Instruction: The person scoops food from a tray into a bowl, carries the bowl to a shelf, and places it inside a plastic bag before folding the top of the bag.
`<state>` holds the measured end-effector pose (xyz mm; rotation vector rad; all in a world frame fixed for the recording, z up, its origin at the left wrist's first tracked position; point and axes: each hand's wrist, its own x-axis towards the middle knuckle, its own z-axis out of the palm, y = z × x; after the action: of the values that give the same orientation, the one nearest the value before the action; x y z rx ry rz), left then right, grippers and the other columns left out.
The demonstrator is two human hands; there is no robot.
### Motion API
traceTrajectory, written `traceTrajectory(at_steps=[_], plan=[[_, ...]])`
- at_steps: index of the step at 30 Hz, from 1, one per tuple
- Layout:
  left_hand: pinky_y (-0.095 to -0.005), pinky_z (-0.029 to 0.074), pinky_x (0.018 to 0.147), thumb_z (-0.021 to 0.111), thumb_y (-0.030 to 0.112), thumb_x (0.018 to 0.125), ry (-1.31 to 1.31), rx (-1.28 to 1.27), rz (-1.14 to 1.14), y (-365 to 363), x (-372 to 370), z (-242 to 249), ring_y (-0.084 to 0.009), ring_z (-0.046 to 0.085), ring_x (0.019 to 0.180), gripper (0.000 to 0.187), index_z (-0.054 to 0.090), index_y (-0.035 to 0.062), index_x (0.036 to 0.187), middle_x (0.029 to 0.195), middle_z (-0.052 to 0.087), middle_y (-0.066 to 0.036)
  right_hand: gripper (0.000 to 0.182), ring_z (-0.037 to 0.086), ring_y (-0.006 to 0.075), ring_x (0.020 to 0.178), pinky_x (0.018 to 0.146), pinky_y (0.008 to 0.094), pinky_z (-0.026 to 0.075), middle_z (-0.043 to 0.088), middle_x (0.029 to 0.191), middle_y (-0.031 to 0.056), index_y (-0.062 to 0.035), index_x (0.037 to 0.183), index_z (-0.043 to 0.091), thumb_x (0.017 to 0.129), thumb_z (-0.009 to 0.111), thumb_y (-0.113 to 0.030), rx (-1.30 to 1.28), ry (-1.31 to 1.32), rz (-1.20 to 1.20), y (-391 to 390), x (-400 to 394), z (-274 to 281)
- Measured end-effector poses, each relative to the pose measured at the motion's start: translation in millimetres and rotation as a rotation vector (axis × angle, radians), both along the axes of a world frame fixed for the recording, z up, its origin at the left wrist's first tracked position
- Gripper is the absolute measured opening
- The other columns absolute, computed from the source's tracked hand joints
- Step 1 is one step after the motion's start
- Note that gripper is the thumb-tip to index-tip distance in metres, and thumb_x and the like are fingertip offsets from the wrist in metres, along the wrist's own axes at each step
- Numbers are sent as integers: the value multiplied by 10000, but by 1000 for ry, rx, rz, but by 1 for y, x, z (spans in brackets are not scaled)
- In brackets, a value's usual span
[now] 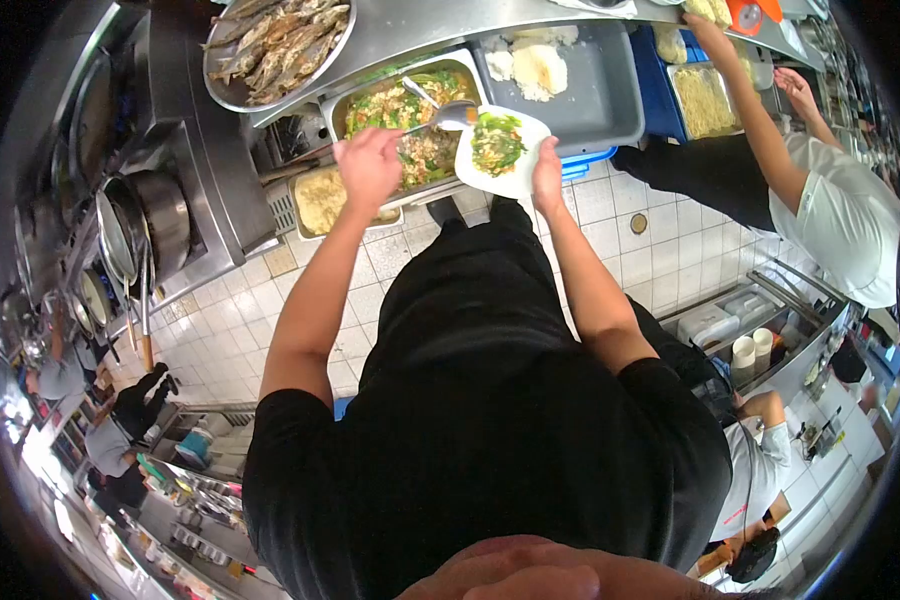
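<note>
My left hand [368,168] is closed on the handle of a metal spoon [455,115], whose bowl is at the rim of a white plate [530,172]. My right hand [548,178] grips that plate by its right edge. Green vegetables with small pale and orange bits [497,143] lie on the plate. Behind the hands is a metal tray [473,70] of a similar vegetable dish. A second spoon [420,92] rests in the tray.
Fried fish fill a round platter [213,62] at the upper left. A grey bin [625,100] holds white rice. At the right, a co-worker [840,220] reaches towards food. Pots [160,225] stand on the left.
</note>
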<state>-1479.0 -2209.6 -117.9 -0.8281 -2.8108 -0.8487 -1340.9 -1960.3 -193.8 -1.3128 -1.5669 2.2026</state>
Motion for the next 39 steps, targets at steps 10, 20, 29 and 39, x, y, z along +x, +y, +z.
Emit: traceTrajectory(at_steps=[10,20,29,39], plan=[[-384,357,871,578,144,785,-285,-416,-18,-5,20,-95,-191,624,928,226,745,258,887,896,664,2,724,554,214,1137,986,342,430,581,1268,144,69,1320,486,1013,315,-565,43,82,-157,45,35,-27],[-406,362,899,582,157,793,-299,-498,36,18,18,-118,-232,628,972,221,749,256,900,929,674,-47,678,555,217,1145,993,336,425,578,1275,141,67,1322,486,1033,305,-519,10,102,-191,40,47,-23],[-420,425,876,590,198,833,-626,-266,154,-2,13,-116,-277,667,853,202,763,221,936,880,717,-93,641,579,211,1117,969,335,447,599,1236,135,66,1289,512,1042,301,-487,-75,75,-219,36,50,-13],[-397,404,806,609,120,801,-370,-65,33,-10,6,-8,-269,639,850,172,751,169,885,886,698,-69,655,568,183,1033,924,321,447,623,1164,135,79,1234,551,1041,307,-497,46,45,-69,5,16,-26]])
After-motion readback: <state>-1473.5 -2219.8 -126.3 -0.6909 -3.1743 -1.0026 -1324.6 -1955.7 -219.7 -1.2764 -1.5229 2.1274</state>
